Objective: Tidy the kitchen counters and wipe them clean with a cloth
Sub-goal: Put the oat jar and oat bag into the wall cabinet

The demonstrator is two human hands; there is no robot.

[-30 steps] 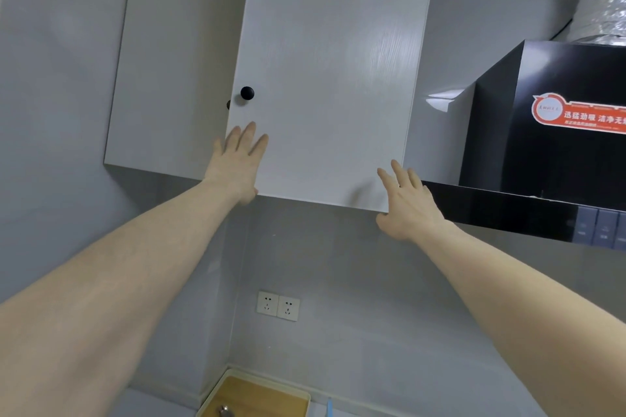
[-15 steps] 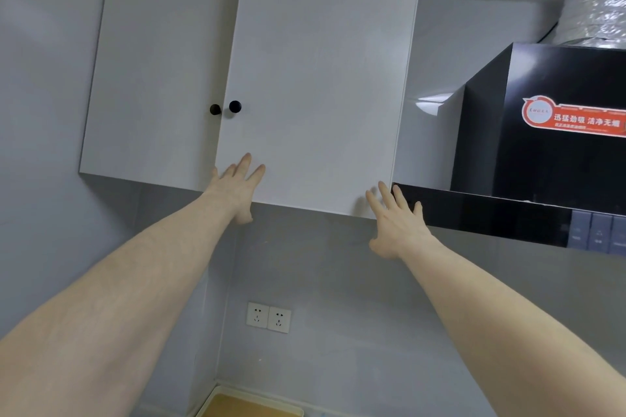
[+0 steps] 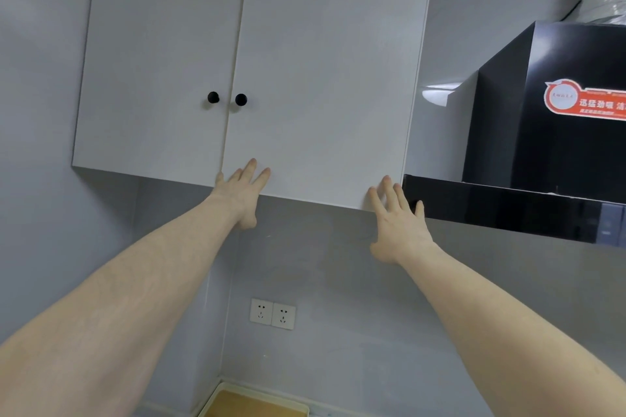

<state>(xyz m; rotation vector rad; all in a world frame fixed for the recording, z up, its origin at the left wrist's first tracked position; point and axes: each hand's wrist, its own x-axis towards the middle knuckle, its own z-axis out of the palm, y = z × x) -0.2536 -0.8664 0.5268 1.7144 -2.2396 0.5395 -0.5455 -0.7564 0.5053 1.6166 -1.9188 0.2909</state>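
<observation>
Grey-walled kitchen corner, viewed from below: a pale wall cabinet fills the upper left and centre of the frame, its right door lying flush with the left door, the two black knobs side by side at centre. The left hand lies flat with fingers straight and spread on the lower left corner of the right door; the right hand, likewise wide and holding nothing, rests its fingertips at the lower right corner, just beside the black range hood at the right of the frame. The step in hand appears to be seating the door fully closed. To do it well, pressure should be even at both corners and directed straight into the face, with the seam between the doors checked for a uniform line before release; the right fingers should stay clear of the gap beside the hood. A double socket sits on the wall below centre. No cloth is visible, and of the counter only a wooden tray shows at the bottom edge, so wiping is judged not yet begun.
</observation>
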